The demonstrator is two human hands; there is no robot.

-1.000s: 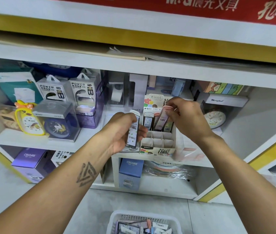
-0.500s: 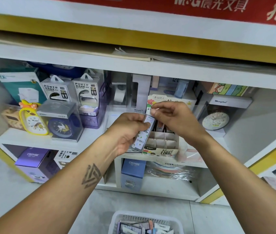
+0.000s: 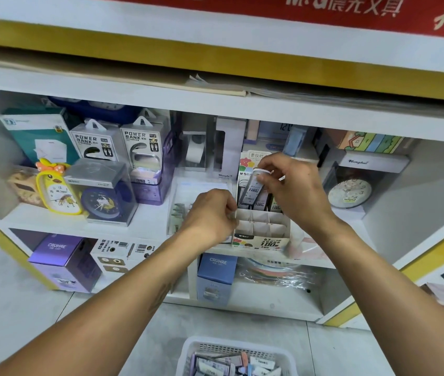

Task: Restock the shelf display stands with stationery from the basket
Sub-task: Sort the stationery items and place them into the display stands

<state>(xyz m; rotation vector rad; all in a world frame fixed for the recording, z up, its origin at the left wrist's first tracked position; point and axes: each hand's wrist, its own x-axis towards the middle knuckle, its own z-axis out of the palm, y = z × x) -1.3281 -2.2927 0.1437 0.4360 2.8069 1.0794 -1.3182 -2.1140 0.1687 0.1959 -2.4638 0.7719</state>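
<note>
We see the right hand (image 3: 294, 191) raised above the back rows of the display stand (image 3: 260, 232), its thumb and fingertips pinching the top end of a slim lead-refill case (image 3: 253, 189). The case hangs tilted, its lower end down among other cases (image 3: 260, 204) already standing in the rear compartments. The left hand (image 3: 210, 215) sits at the stand's left edge with fingers curled inward; we cannot tell whether they pinch the cardboard wall or merely rest against it.

The stand is a white cardboard box divided into small square compartments; the front rows that we can see hold nothing, and its front panel carries "0.7" and "100" print. It rests on the middle shelf (image 3: 145, 221), just right of a clear plastic tray (image 3: 185, 202).

Further left on the same shelf stand two boxes marked POWER BANK (image 3: 115, 143), a yellow duck-shaped alarm clock (image 3: 55, 188) and a dark blue clock in a clear case (image 3: 101, 196). To the right of the stand a pale round clock (image 3: 349, 192) sits in a box.

Below, on the lower shelf, we note purple and blue cartons marked CRUHRE (image 3: 216, 278). At the bottom edge of the view a white mesh basket (image 3: 238, 348) on the floor holds a loose heap of small stationery packs (image 3: 231, 365).
</note>
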